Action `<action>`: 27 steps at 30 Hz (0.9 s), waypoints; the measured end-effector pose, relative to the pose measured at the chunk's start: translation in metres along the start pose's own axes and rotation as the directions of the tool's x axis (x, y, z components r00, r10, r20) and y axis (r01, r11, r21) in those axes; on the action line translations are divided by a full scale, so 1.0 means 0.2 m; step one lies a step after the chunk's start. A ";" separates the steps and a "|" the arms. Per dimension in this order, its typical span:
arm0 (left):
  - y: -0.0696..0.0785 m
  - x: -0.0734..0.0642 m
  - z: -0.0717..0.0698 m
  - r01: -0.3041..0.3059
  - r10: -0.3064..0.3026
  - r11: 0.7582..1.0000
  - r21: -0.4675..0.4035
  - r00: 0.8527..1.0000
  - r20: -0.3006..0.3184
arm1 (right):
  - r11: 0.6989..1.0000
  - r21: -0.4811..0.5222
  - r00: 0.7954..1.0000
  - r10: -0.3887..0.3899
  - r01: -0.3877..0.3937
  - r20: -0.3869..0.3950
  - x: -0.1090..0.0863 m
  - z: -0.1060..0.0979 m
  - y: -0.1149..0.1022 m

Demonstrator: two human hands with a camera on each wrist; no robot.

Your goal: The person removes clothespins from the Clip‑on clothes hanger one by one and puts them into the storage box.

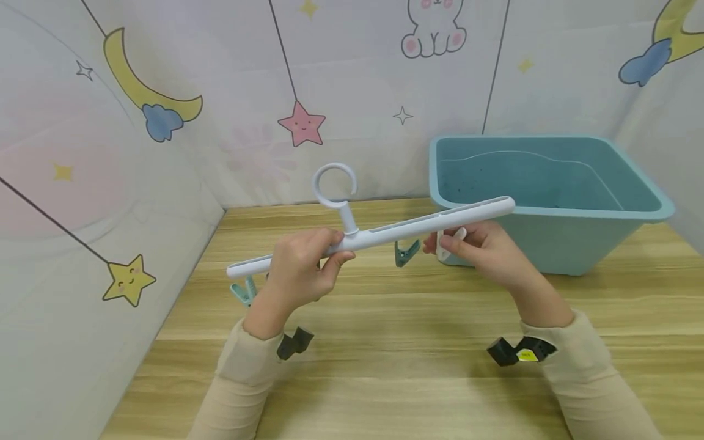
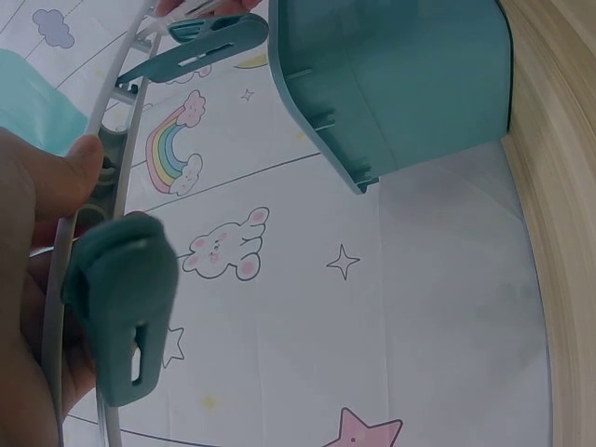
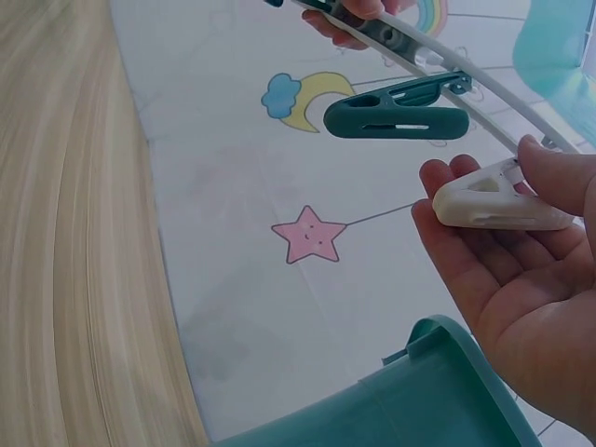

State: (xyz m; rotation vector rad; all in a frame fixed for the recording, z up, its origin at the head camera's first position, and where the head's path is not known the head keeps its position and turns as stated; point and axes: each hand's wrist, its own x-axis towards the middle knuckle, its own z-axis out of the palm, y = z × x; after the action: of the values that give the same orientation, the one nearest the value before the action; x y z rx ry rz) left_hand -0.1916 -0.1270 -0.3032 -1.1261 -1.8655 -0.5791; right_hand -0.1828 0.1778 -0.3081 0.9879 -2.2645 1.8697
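Observation:
A white clip hanger (image 1: pixel 409 230) with a round hook (image 1: pixel 335 200) is held up over the table, its right end higher than its left. My left hand (image 1: pixel 301 269) grips the bar just left of the hook, thumb underneath, hiding part of it. My right hand (image 1: pixel 489 252) pinches a white clip (image 3: pixel 503 200) under the bar's right part, its thumb near the bar. A green clip (image 1: pixel 407 252) hangs between the hands. Another green clip (image 1: pixel 244 292) hangs at the left end. In the left wrist view, a green clip (image 2: pixel 130 307) sits close to my left fingers.
A blue-green plastic bin (image 1: pixel 550 241) stands at the back right, right behind my right hand. The wood-grain table (image 1: pixel 407 379) spreads beneath my arms. A patterned curtain (image 1: pixel 363 85) closes off the back and the sides. Both sleeves carry black wrist cameras.

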 end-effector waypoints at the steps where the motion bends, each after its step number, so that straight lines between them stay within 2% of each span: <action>1: 0.00 0.00 0.00 0.000 0.000 1.000 -0.001 1.000 0.002 | 1.000 0.005 1.000 -0.001 0.001 -0.002 0.00 0.00 0.00; 10: 0.00 0.00 0.00 -0.001 0.001 1.000 -0.004 1.000 0.014 | 0.999 0.036 1.000 -0.023 0.023 -0.012 0.00 0.00 -0.02; 18: 0.00 0.00 -0.01 -0.008 0.008 1.000 -0.001 1.000 0.016 | 0.999 0.044 1.000 -0.011 0.012 -0.024 -0.01 0.00 -0.02; 27: 0.00 0.00 -0.01 -0.012 0.012 1.000 -0.007 1.000 0.023 | 0.996 0.079 0.998 -0.044 0.048 -0.049 -0.01 0.01 -0.02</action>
State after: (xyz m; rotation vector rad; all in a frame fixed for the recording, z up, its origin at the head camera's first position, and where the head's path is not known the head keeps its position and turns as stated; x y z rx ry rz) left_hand -0.1902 -0.1275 -0.3020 -1.1522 -1.8760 -0.5684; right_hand -0.1776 0.1758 -0.3056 0.9863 -2.1379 1.9580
